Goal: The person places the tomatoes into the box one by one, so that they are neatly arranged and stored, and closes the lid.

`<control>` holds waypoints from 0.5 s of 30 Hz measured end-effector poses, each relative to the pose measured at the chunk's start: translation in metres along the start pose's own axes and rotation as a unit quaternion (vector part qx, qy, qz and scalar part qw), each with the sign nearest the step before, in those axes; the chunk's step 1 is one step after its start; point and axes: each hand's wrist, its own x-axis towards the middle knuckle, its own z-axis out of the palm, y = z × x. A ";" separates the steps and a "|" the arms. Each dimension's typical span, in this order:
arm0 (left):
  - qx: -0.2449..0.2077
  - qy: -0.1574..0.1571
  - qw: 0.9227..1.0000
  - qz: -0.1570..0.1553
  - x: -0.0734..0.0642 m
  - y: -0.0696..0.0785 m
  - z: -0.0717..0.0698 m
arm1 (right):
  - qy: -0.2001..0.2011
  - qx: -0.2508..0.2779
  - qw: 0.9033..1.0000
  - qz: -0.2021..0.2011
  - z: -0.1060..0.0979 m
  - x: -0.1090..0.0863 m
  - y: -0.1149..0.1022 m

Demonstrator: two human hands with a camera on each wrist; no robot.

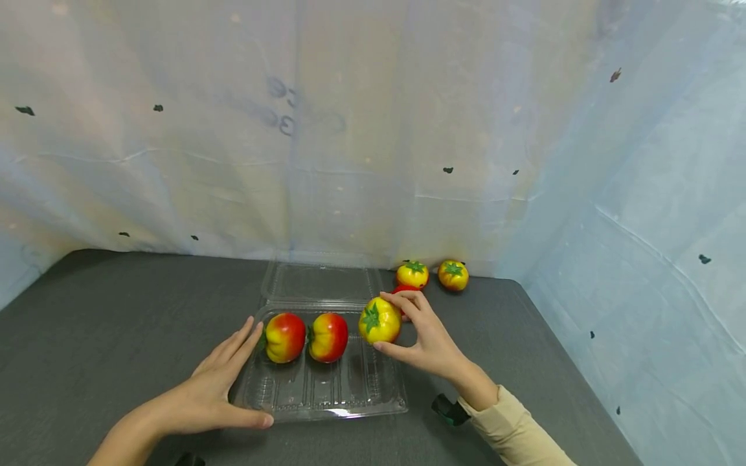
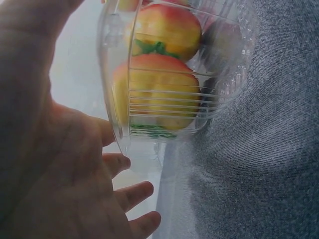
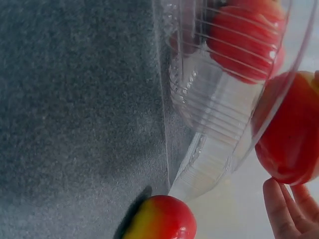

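A clear plastic clamshell box [image 1: 320, 410] lies on the dark table with its lid [image 1: 320, 282] folded back. Two red-and-yellow tomatoes [image 1: 285, 338] [image 1: 329, 338] sit side by side in the box, toward its back left. My right hand [image 1: 437, 344] pinches another tomato [image 1: 380, 321] between thumb and fingers, over the box's back right; its green leaves face left. The right wrist view shows that tomato [image 3: 289, 132] beside the box rim, above my fingertips [image 3: 275, 199]. At the box's left side, my left hand [image 1: 204, 391] is spread, its thumb by the front left corner.
Two more tomatoes [image 1: 412, 274] [image 1: 453, 276] stand at the back right of the table, near the pale sheet wall [image 1: 361, 162]. A red one [image 1: 406, 289] is partly hidden behind my right hand. Another sheet wall [image 1: 658, 246] borders the right side.
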 end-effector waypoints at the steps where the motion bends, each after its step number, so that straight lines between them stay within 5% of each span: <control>1: -0.002 0.000 1.000 -0.002 0.000 0.000 0.000 | -0.004 -0.002 1.000 -0.001 0.001 0.000 0.000; 15: -0.012 -0.005 1.000 -0.003 0.000 0.001 -0.001 | -0.007 0.011 1.000 -0.022 0.014 0.005 0.005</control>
